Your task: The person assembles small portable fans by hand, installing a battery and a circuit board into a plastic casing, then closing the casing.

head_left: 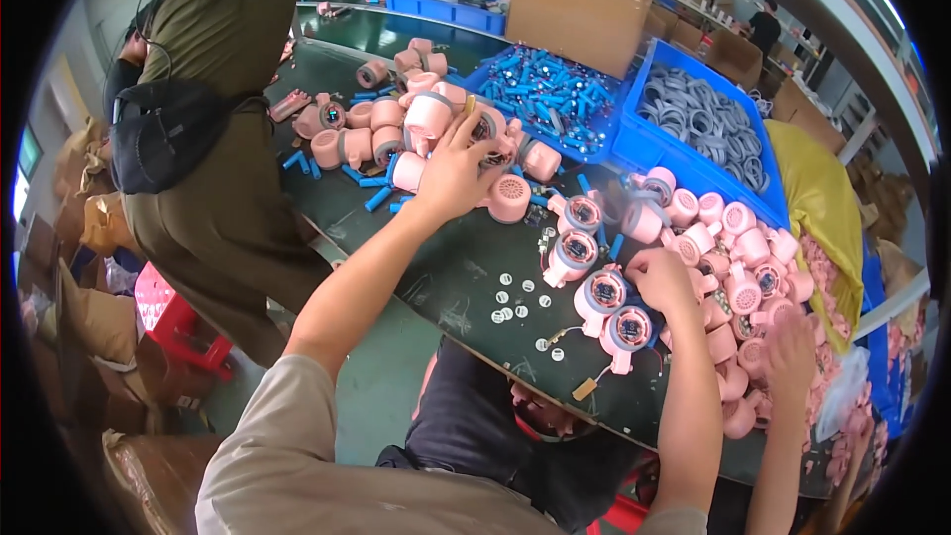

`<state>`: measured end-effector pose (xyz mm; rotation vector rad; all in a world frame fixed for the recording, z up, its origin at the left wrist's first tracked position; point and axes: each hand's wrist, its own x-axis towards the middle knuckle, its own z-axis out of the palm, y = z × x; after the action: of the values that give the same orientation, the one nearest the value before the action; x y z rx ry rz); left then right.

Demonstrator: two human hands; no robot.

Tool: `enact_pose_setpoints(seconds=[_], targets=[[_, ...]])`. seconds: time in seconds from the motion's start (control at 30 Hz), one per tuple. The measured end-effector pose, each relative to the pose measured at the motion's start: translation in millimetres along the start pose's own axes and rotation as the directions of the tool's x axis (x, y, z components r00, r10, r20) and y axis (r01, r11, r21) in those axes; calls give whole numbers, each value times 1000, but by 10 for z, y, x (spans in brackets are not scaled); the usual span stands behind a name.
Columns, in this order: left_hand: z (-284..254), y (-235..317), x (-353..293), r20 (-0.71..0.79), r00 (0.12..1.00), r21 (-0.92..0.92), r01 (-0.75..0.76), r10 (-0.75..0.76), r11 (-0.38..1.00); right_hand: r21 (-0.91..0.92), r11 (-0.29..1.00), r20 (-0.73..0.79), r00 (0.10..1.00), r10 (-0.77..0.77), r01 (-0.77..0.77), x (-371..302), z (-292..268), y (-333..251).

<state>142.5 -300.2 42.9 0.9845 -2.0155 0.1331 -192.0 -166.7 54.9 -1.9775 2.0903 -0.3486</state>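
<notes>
My left hand (454,170) reaches into the far pile of pink round plastic housings (428,115). Its thumb and fingers close round one pink housing (492,129) with an open face that shows wiring. My right hand (662,279) is closed, fingertips pinched down beside a short row of open pink housings with grey rings (604,289). Whatever lies in that pinch is hidden. In the nearest open housing (629,328) a dark circuit board shows. Loose blue cylindrical batteries (377,198) lie near the left hand.
White round discs (503,297) dot the dark green table (446,282). Blue bins hold batteries (545,89) and grey rings (703,129), with a cardboard box (577,10) behind. Another person's hand (791,352) is over the right pink pile (748,277); someone stands at left (213,139).
</notes>
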Motion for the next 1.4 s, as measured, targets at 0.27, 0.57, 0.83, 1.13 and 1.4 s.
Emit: enact_pose_setpoints(seconds=[0.27,0.57,0.83,1.13,1.4], targets=[[-241,591,-271,89,995,-201,59,-42,978,-409,911,-180,983,-34,-44,-137,-56,-182],[-104,1407,-935,325,946,-301,118,-15,946,-207,975,-197,972,-126,84,-134,14,-34],[-143,1321,-872,287,958,-213,69,-5,975,246,914,-676,733,-76,323,-521,-424,-354],[-326,1294,-999,261,965,-256,101,-32,961,823,255,-531,847,31,507,-1104,-224,-587],[-445,1203,-1001,475,868,-350,337,-145,874,484,736,-446,857,-258,473,-1029,600,-1167]])
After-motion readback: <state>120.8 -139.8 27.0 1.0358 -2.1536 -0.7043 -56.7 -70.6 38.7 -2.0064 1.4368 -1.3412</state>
